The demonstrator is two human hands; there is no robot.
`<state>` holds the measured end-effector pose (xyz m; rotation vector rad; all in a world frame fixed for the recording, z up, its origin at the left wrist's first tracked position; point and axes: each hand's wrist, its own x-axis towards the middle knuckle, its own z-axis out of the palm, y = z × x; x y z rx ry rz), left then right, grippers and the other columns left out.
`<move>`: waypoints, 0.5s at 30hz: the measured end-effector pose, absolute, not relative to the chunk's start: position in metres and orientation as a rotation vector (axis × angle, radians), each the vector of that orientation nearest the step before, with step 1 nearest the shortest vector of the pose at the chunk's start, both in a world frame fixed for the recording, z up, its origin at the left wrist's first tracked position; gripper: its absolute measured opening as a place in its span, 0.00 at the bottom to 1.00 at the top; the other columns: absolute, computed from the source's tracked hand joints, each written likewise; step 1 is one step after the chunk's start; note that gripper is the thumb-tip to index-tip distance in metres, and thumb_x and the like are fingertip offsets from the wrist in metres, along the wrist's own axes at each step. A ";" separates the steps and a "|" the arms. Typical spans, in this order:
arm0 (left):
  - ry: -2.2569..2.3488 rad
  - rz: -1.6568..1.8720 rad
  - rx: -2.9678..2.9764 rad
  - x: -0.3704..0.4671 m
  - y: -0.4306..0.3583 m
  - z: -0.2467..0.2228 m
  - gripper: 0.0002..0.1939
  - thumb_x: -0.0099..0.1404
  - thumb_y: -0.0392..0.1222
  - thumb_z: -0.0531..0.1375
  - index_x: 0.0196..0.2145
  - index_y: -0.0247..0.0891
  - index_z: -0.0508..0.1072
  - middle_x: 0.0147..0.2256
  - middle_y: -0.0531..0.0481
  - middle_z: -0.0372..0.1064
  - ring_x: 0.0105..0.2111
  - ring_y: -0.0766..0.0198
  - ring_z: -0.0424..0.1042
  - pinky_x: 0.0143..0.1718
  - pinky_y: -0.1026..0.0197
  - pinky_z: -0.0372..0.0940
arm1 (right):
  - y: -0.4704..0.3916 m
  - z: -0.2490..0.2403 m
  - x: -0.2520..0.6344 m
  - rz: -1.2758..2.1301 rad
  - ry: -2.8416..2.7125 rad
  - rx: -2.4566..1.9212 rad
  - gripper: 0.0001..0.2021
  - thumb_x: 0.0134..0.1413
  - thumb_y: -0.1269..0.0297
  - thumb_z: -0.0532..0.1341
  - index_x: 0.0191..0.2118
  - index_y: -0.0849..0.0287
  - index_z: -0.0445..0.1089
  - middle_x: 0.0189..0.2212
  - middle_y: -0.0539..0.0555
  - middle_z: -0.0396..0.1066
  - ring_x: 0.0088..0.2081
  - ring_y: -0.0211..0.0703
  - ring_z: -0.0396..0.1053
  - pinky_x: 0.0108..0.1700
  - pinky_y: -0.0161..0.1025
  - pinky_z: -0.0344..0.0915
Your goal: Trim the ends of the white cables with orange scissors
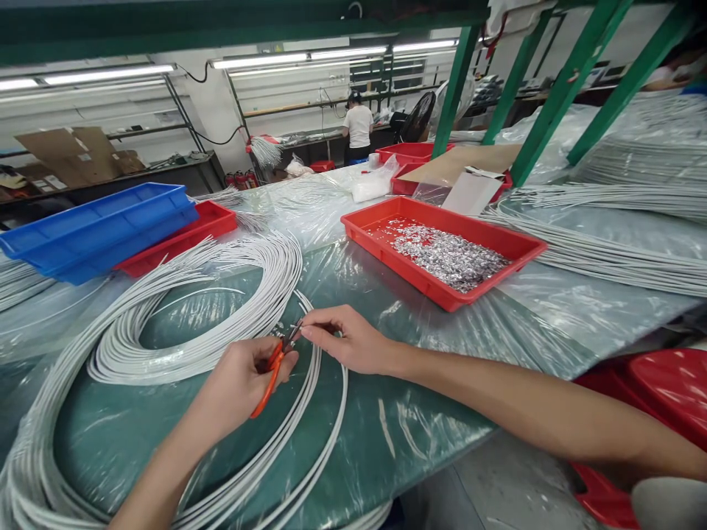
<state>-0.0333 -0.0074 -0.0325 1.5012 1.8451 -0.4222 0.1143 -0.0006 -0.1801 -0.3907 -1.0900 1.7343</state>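
left hand (235, 383) wraps snug round orange scissors (269, 389); right hand (356, 342) pinched, can't tell on what. white wires (283, 276) look springy; best held near tips.

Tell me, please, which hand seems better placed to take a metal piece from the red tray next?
Probably the right hand: it is nearer the tray of metal pieces, while the left hand grips the orange-handled cutters. The right fingers would first have to leave the cutters' tip.

Both bare forearms angled inward, left hand (251, 379) curled, right hand (350, 340) pinching.
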 end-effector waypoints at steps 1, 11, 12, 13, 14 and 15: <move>1.847 -0.426 1.505 -0.033 -0.008 -0.032 0.19 0.64 0.52 0.59 0.24 0.36 0.64 0.22 0.55 0.60 0.25 0.67 0.60 0.26 0.64 0.52 | -0.001 -0.180 0.115 1.736 -1.093 -0.389 0.13 0.64 0.61 0.55 0.31 0.63 0.69 0.21 0.46 0.53 0.24 0.32 0.49 0.26 0.32 0.48; 1.870 -0.378 1.407 -0.029 -0.006 -0.031 0.17 0.62 0.51 0.61 0.24 0.35 0.68 0.24 0.53 0.65 0.22 0.67 0.62 0.25 0.65 0.57 | 0.003 -0.183 0.110 1.954 -0.876 -0.274 0.15 0.62 0.55 0.58 0.34 0.64 0.72 0.19 0.45 0.57 0.20 0.31 0.55 0.23 0.32 0.52; 1.870 -0.367 1.403 -0.028 -0.006 -0.031 0.17 0.61 0.51 0.61 0.24 0.35 0.68 0.24 0.53 0.65 0.22 0.67 0.63 0.25 0.66 0.57 | 0.004 -0.184 0.110 1.996 -0.826 -0.254 0.16 0.61 0.54 0.59 0.34 0.64 0.72 0.19 0.45 0.59 0.20 0.32 0.56 0.22 0.32 0.54; 1.868 -0.358 1.398 -0.027 -0.006 -0.031 0.17 0.61 0.51 0.61 0.24 0.36 0.68 0.23 0.53 0.65 0.22 0.67 0.63 0.25 0.66 0.58 | 0.005 -0.184 0.109 2.029 -0.789 -0.239 0.17 0.60 0.52 0.60 0.33 0.64 0.72 0.19 0.46 0.60 0.20 0.32 0.57 0.22 0.32 0.55; 1.866 -0.350 1.392 -0.026 -0.005 -0.031 0.17 0.60 0.51 0.62 0.23 0.36 0.68 0.23 0.53 0.65 0.22 0.67 0.63 0.25 0.66 0.59 | 0.006 -0.184 0.109 2.050 -0.766 -0.233 0.18 0.58 0.51 0.61 0.32 0.64 0.72 0.20 0.46 0.61 0.20 0.32 0.58 0.22 0.32 0.55; 1.864 -0.342 1.384 -0.025 -0.005 -0.031 0.17 0.60 0.51 0.62 0.23 0.36 0.68 0.23 0.53 0.65 0.21 0.67 0.63 0.25 0.66 0.59 | 0.006 -0.184 0.109 2.057 -0.758 -0.233 0.19 0.57 0.50 0.62 0.32 0.64 0.72 0.20 0.47 0.62 0.20 0.32 0.58 0.22 0.32 0.56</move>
